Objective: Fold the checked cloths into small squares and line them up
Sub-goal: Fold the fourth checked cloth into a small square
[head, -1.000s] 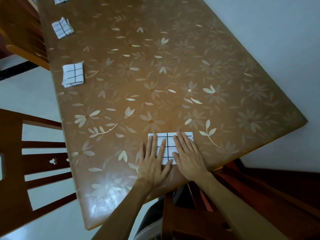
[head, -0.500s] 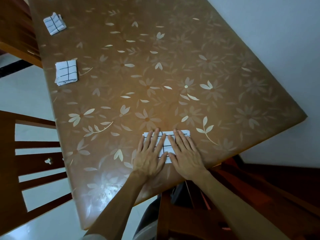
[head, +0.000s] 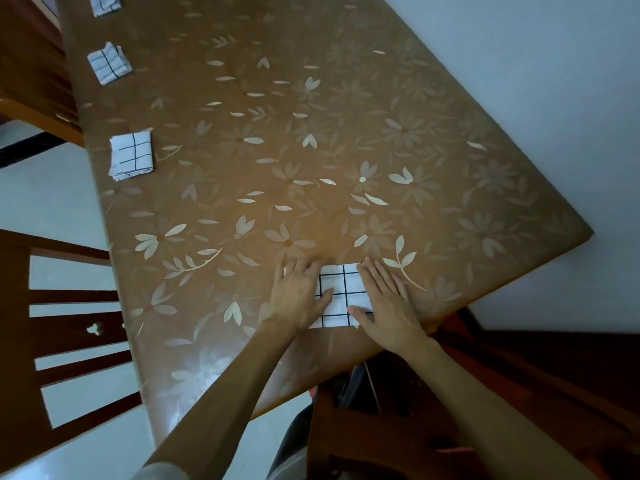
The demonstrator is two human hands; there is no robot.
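A white cloth with black checks [head: 341,294] lies folded into a rectangle near the table's front edge. My left hand [head: 299,296] rests flat on its left end and my right hand [head: 388,303] lies flat on its right end, fingers spread, pressing it down. The middle strip of the cloth shows between them. Three folded checked squares sit in a row along the left edge: one nearest [head: 132,160], one further back [head: 109,63], and one cut off by the top of the view [head: 105,2].
The brown table top with a pale flower pattern [head: 311,140] ends at the right against a light wall [head: 540,81]. A wooden chair [head: 52,341] stands at the left and another [head: 31,64] at the back left. A dark wooden seat [head: 450,410] is below the front edge.
My hands have slid apart from the middle of the cloth to its two ends, uncovering its centre. The view has shifted slightly.
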